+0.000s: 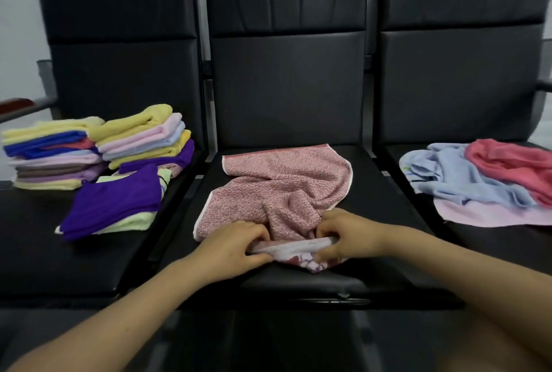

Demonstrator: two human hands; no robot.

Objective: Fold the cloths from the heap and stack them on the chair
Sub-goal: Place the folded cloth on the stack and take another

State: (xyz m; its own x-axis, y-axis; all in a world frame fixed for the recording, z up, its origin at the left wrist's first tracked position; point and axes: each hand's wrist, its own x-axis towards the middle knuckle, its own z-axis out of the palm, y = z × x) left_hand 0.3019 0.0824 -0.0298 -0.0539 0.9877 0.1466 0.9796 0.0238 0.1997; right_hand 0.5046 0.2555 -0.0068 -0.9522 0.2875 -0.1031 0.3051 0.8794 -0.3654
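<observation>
One view only, from my head camera, looking down over three black padded chairs in a row. On the middle chair seat [373, 192] lies the pink speckled terry cloth with a pale edge band [283, 183], half spread and rumpled, its near end bunched at the front of the seat. My left hand [236, 244] has fingers curled over the near hem, with the thumb underneath it, as far as I can judge. My right hand [343, 234] pinches the same hem from the other side, fingers bent and tucked into the fabric. Both hands are closed on the cloth; neither is free.

Handling judgement: the cloth looks light, soft and limp, with no stiffness of its own. It should not slip or break, but it will sag and crease wherever unsupported. The hem corners appear the sound places to hold; the far edge, already lying flat, gives a line to fold towards.

Surroundings: on the left chair seat [35, 252] stand two stacks of folded cloths in yellow, blue, pink and lilac [95, 150], touching one another, and just in front a purple folded cloth on pale green ones [116, 201], tilted rather than square. On the right chair seat [478, 252] sits the heap of unfolded cloths, light blue, coral and pale pink [484, 183], well apart from my hands. Nothing lies between the working cloth and the stacks except the gap between seats.
</observation>
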